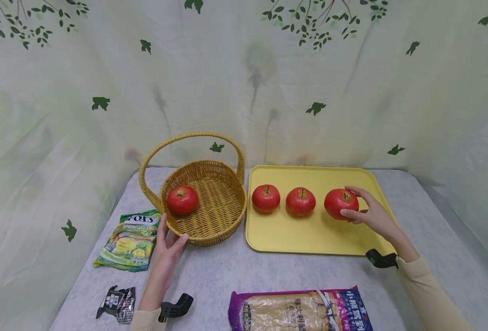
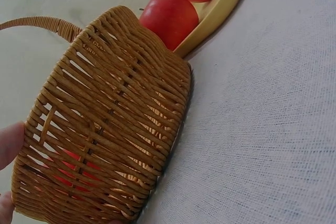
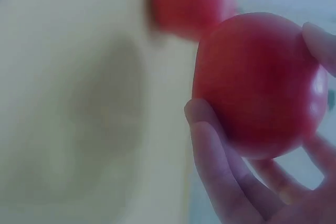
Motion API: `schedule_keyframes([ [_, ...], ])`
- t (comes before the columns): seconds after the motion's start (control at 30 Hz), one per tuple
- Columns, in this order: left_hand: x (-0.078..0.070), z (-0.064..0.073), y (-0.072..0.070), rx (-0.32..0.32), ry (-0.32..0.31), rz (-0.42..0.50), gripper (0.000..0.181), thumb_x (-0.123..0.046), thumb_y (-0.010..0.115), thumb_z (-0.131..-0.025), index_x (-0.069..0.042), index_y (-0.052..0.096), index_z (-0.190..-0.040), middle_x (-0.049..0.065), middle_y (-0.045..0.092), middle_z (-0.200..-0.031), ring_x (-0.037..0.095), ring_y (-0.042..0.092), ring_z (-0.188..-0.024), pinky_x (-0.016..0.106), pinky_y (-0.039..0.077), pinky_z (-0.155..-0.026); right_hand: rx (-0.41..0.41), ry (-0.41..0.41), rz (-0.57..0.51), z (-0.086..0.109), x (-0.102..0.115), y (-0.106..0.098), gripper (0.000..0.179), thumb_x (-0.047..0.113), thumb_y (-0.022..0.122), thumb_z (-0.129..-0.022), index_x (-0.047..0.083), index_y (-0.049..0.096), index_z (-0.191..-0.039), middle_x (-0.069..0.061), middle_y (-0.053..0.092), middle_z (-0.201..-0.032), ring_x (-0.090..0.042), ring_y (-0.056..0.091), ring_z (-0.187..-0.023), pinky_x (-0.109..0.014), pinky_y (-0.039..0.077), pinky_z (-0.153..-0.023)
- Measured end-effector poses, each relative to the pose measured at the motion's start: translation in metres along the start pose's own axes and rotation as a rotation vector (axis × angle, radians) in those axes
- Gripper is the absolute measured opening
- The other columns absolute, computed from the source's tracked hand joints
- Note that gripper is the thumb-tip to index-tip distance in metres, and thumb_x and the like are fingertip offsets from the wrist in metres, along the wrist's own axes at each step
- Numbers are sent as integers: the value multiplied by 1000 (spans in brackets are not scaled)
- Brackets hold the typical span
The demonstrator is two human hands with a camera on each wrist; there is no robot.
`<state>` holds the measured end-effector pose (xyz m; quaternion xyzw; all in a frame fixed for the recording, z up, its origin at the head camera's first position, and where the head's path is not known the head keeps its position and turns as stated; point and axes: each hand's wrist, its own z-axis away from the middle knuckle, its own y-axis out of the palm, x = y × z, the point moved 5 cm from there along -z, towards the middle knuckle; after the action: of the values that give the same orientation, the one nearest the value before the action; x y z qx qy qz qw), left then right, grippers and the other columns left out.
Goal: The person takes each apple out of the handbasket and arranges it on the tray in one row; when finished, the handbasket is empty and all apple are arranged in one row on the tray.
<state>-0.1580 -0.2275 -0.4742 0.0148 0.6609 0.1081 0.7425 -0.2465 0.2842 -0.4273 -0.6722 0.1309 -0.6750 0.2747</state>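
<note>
My right hand (image 1: 374, 216) grips a red apple (image 1: 340, 204) above the right part of a yellow tray (image 1: 310, 239). In the right wrist view, fingers and thumb wrap round this apple (image 3: 260, 85), and a shadow falls on the tray beneath. Two more red apples, a left one (image 1: 266, 198) and a middle one (image 1: 300, 202), sit on the tray. At the front left of a round wicker basket (image 1: 211, 236), my left hand (image 1: 167, 257) touches the rim with thumb and fingers spread. One apple (image 1: 183, 200) lies inside the basket, and its handle arches upright.
Left of the basket lies a green candy bag (image 1: 129, 241), with a small black packet (image 1: 117, 303) nearer the front. A purple-ended noodle package (image 1: 299, 310) lies at the front edge. A leaf-patterned curtain (image 1: 227, 92) hangs behind the grey table (image 1: 211, 271).
</note>
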Motion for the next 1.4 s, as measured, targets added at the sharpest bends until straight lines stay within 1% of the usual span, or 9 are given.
schedule_keyframes([
  [0.07, 0, 0, 0, 2, 0, 1, 81, -7, 51, -99, -37, -1, -153, -2, -8, -158, 25, 13, -143, 45, 24, -110, -11, 18, 23, 5, -9, -1, 79, 32, 69, -89, 9, 25, -150, -26, 26, -145, -36, 62, -93, -38, 57, -69],
  [0.27, 0, 0, -1, 0, -5, 8, 81, -7, 52, -98, -38, 0, -153, -2, -8, -158, 25, 12, -143, 45, 23, -110, -26, 49, 69, 8, -25, 2, 81, 37, 70, -87, 7, 27, -149, -28, 26, -144, -44, 52, -107, -37, 57, -68],
  [0.47, 1, 0, -1, -4, -6, 2, 82, -8, 52, -98, -38, 0, -153, -2, -8, -158, 25, 12, -143, 45, 24, -110, -29, 23, 85, 0, -26, 8, 82, 37, 71, -86, 8, 28, -149, -28, 26, -144, -46, 43, -115, -40, 57, -69],
  [0.63, 2, 0, 0, -2, -5, 6, 82, -8, 52, -98, -38, 0, -153, -2, -7, -158, 25, 13, -143, 43, 25, -110, -3, 9, 84, -9, -30, 13, 81, 36, 71, -86, 7, 28, -148, -28, 27, -143, -47, 40, -117, -40, 57, -68],
  [0.73, 2, 0, 0, 0, -7, 10, 82, -8, 53, -98, -38, -1, -153, -2, -7, -158, 25, 14, -143, 43, 24, -110, 11, 17, 87, -11, -33, 15, 81, 36, 71, -87, 7, 28, -148, -29, 27, -142, -45, 44, -113, -38, 57, -67],
  [0.87, 2, 0, 0, 1, -4, 10, 82, -8, 52, -99, -38, -1, -153, -3, -7, -158, 24, 14, -143, 44, 24, -110, 29, 31, 87, -13, -32, 17, 81, 36, 69, -88, 7, 25, -150, -30, 25, -143, -40, 55, -98, -38, 56, -66],
  [1.07, 1, 0, 0, 8, 8, 1, 81, -8, 51, -99, -38, -2, -153, -2, -8, -158, 25, 11, -143, 44, 23, -110, 62, 14, 82, -15, -29, 16, 80, 32, 67, -90, 7, 21, -151, -31, 20, -144, -36, 57, -90, -38, 56, -67],
  [1.2, 0, 0, 0, 9, 12, 0, 81, -8, 51, -99, -37, -2, -153, -2, -8, -158, 25, 10, -144, 45, 22, -110, 74, -5, 77, -14, -25, 14, 79, 30, 66, -92, 5, 19, -151, -32, 19, -145, -32, 61, -77, -38, 56, -66],
  [1.4, 0, 0, 0, 3, 8, 4, 81, -8, 52, -99, -36, -2, -153, -1, -8, -158, 25, 10, -144, 45, 22, -111, 55, -39, 76, -10, -13, 8, 74, 28, 64, -93, 5, 24, -149, -29, 25, -146, -32, 65, -76, -37, 57, -64],
])
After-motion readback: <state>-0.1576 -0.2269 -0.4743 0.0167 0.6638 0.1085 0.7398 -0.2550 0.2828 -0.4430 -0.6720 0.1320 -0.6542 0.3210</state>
